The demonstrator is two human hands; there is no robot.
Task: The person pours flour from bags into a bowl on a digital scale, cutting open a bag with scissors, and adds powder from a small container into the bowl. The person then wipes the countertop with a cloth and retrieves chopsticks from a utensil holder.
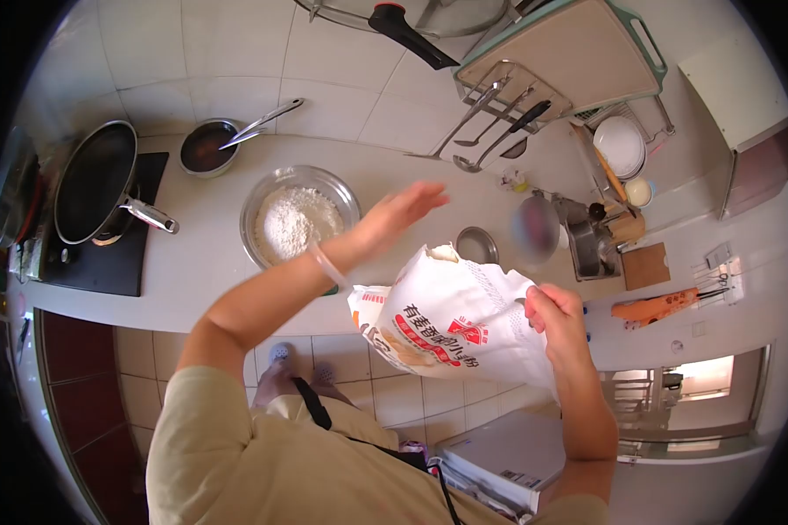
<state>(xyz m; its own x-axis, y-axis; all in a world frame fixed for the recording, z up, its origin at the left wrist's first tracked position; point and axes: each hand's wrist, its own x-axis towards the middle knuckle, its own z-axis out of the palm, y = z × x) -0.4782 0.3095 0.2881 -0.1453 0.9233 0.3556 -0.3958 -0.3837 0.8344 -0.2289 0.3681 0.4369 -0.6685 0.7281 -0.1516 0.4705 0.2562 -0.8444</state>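
My right hand (555, 317) grips a white flour bag (490, 302) by its right end. Red and black printing covers the bag, which hangs tilted at the counter's front edge. Its torn upper edge faces the counter. Above and left of the bag, my left hand (403, 212) is stretched out with straight fingers, slightly blurred, and holds nothing. A steel bowl (348, 194) heaped with white flour (293, 226) sits on the counter, left of that hand. My left forearm overlaps the bowl's right side. Behind the bag stands a small round metal bowl (477, 245).
On the left, a frying pan (96, 184) rests on the black stove (149, 254). A small pot (208, 149) of dark liquid holds a utensil. Ladles (490, 131) hang from a rack at the back. The sink (591, 249) is on the right, near stacked white bowls (620, 144).
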